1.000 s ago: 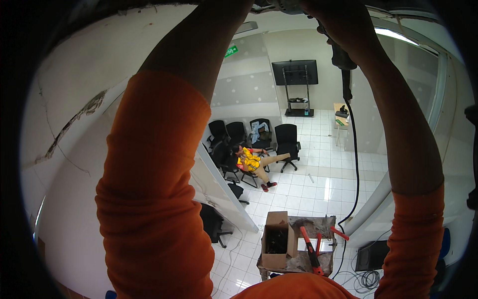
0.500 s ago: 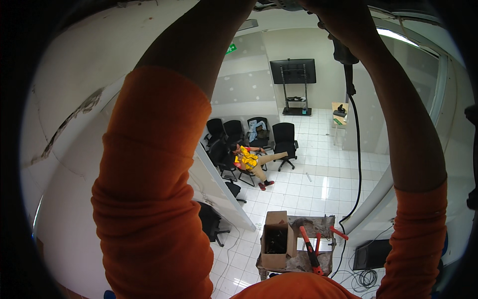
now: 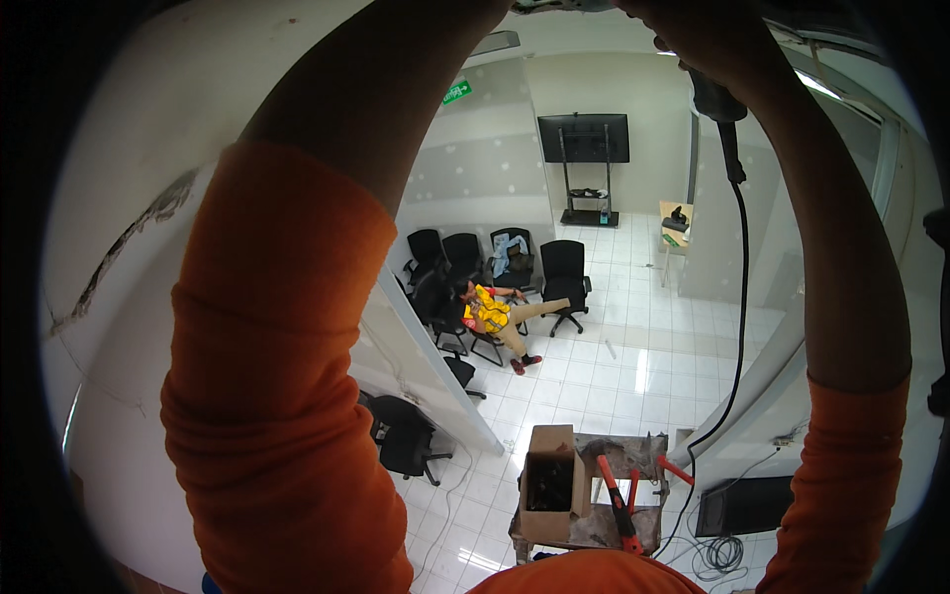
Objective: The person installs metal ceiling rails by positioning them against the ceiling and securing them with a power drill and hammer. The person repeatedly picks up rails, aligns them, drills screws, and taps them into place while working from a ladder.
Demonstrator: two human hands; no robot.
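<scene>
Both my arms reach up past the top edge. My right hand (image 3: 703, 40) is closed around the handle of a dark power tool (image 3: 719, 104), whose black cord (image 3: 742, 287) hangs down toward the floor. A grey part of something (image 3: 554, 5) shows between my arms at the top edge, too cropped to make out. My left hand is beyond the upper edge, so what it holds is hidden.
Below stands a worn platform (image 3: 584, 535) with a cardboard box (image 3: 549, 475) and red-handled tools (image 3: 618, 495). A person (image 3: 495, 312) in a yellow vest reclines among black chairs (image 3: 564, 267). A screen on a stand (image 3: 584, 139), partition edge (image 3: 435, 371) and cracked wall (image 3: 129, 238) surround them.
My right hand, the tool and its cord have shifted to the right. My left arm has moved a little leftward.
</scene>
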